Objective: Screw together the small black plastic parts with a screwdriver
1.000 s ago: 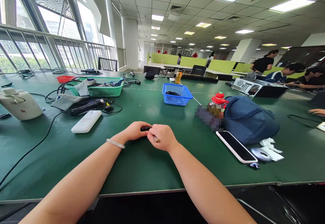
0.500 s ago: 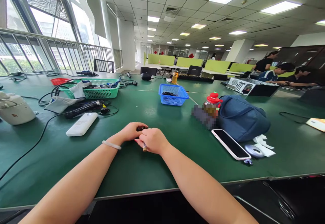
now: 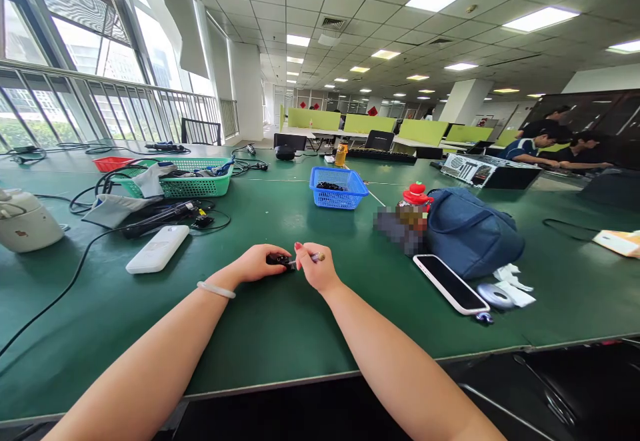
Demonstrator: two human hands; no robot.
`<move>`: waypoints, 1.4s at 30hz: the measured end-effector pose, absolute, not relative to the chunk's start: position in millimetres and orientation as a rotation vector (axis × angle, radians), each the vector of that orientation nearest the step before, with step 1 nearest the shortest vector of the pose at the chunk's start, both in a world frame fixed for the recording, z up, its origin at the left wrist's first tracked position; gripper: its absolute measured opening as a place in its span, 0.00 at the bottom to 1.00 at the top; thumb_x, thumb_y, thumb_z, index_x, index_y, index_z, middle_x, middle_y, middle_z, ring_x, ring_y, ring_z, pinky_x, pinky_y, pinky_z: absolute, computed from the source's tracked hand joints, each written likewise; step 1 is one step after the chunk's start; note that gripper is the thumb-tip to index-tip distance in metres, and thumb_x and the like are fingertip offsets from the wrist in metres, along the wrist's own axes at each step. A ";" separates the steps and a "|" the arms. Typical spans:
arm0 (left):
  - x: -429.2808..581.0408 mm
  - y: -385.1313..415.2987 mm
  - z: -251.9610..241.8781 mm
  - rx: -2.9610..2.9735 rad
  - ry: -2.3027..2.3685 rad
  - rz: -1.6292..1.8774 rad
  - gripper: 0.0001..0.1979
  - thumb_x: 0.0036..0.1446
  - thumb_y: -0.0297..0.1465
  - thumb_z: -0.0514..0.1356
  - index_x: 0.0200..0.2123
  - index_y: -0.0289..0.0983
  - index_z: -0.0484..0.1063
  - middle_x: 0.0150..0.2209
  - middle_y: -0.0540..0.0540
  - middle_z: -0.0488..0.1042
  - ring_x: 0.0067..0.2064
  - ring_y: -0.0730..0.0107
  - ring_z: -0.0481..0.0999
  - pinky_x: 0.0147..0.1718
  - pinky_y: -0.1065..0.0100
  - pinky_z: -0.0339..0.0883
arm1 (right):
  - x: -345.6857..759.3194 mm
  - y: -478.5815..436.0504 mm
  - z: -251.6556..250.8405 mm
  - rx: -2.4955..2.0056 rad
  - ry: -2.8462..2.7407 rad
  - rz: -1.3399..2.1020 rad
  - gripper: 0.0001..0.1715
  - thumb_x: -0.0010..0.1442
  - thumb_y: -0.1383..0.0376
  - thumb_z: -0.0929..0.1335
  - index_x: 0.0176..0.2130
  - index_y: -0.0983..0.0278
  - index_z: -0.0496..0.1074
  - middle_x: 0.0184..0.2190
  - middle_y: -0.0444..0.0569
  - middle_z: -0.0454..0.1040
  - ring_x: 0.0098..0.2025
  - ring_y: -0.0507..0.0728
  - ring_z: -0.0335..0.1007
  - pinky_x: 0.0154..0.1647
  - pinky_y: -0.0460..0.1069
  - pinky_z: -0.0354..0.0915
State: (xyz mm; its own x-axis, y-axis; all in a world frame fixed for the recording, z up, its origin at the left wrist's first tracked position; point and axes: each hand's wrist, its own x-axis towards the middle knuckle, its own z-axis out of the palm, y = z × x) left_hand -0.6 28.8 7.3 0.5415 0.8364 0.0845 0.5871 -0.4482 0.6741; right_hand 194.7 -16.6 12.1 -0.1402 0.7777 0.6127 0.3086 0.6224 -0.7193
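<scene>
My left hand (image 3: 257,263), a pale bangle at its wrist, is closed around a small black part (image 3: 284,261) on the green table (image 3: 270,341). Fingers cover much of that part, so its kind cannot be made out. In my right hand (image 3: 318,272) is a slim screwdriver (image 3: 319,257), pinched between thumb and fingers. Its brownish end points right, and its thin shaft reaches left to the black part. Beyond my hands stands a blue basket (image 3: 338,200) with small black pieces inside.
Left lie a white power bank (image 3: 157,249), black cables and a green basket (image 3: 200,188) with gloves. On the right are a phone (image 3: 450,284), a navy bag (image 3: 473,234), a red-lidded jar (image 3: 416,194) and a tape roll (image 3: 495,296). People sit at the far right.
My right hand has turned and drawn slightly right, away from my left. The screwdriver's end now points right instead of down toward me, and more of the black part shows.
</scene>
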 end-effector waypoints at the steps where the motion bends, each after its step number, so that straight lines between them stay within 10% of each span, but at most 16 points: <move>1: -0.6 28.7 7.8 2.201 1.152 0.545 0.23 0.49 0.41 0.63 0.48 0.37 0.77 0.44 0.45 0.80 0.44 0.60 0.78 0.47 0.65 0.70 | 195.5 -15.9 12.3 -0.876 -1.678 0.550 0.34 0.67 0.50 0.58 0.14 0.61 0.62 0.16 0.44 0.63 0.22 0.51 0.62 0.29 0.48 0.59; 23: 1.7 25.9 12.2 2.232 1.190 0.569 0.24 0.45 0.35 0.59 0.48 0.38 0.78 0.49 0.45 0.79 0.49 0.57 0.76 0.51 0.63 0.68 | 175.4 -21.9 4.0 -0.842 -2.456 -0.303 0.19 0.65 0.59 0.65 0.27 0.64 0.77 0.24 0.48 0.70 0.26 0.52 0.66 0.27 0.47 0.57; 42: 2.0 26.5 11.0 2.289 1.212 0.541 0.22 0.51 0.42 0.60 0.46 0.39 0.78 0.42 0.46 0.81 0.42 0.58 0.78 0.44 0.64 0.70 | 197.1 4.4 8.3 -0.938 -1.435 1.177 0.25 0.53 0.45 0.67 0.38 0.63 0.69 0.23 0.41 0.70 0.16 0.48 0.57 0.17 0.45 0.54</move>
State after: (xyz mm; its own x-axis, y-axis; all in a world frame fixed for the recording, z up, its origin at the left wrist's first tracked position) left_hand 2.0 26.5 11.0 0.5271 0.8420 0.1148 0.6475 -0.4854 0.5875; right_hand 197.1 4.4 8.3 -0.1848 0.9571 0.2233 -0.0315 0.2213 -0.9747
